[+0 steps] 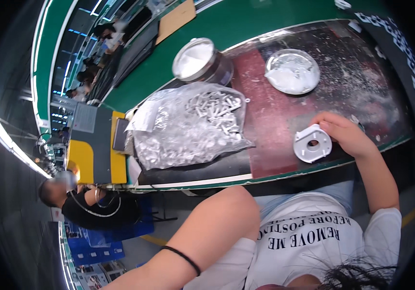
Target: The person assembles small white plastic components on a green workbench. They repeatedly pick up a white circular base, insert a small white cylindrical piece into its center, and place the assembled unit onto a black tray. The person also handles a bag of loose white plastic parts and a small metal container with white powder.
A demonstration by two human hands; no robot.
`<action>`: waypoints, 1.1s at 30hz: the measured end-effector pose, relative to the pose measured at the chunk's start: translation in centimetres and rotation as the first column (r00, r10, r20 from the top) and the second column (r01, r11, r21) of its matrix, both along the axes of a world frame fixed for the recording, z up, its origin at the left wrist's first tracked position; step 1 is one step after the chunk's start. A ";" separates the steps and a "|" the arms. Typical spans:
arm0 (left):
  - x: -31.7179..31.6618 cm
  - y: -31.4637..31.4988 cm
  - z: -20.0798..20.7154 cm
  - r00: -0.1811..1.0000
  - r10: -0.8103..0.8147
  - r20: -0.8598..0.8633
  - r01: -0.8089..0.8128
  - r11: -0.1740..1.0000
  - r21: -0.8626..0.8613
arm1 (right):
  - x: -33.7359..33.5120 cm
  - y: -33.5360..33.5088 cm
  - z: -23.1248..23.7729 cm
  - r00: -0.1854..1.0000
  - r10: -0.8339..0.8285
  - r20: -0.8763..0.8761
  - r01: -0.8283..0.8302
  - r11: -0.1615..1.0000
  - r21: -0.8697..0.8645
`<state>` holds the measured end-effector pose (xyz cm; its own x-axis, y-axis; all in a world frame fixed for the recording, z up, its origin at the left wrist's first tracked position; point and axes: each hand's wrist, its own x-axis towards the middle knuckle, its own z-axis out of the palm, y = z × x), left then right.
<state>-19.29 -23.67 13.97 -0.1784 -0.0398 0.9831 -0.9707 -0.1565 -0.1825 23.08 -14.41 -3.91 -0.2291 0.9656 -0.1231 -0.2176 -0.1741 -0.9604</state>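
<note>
The tabletop [195,183] is bounded by a pale near edge, beside which a round white plastic housing [312,153] is pinched at its rim, the best hold, by the right hand [345,132]; the left hand is unseen. Lightness and stiffness are suggested. Leftward room is bounded by a clear bag [169,137]; beyond, a bowl [285,58] is set.

A white round part [302,152] shows at three o'clock, with a dark red mat [268,116] and white-flecked black worktop [352,67] toward two. White pieces [217,110] fill a clear bag [161,150] at centre. A yellow-and-grey panel [80,157] brightens nine; at four, black lettering crosses a white shirt [285,205].
</note>
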 end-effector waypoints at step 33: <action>21.4 20.3 -13.4 -0.038 0.540 -0.841 -0.453 0.740 0.496 | 0.4 0.5 0.3 0.938 -0.070 -0.338 0.007 0.983 -0.185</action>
<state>2.11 -3.40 0.55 0.9004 0.2671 0.3433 -0.0548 -0.7134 0.6987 23.47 -13.89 -3.57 -0.2509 0.9439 -0.2147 -0.5370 -0.3203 -0.7804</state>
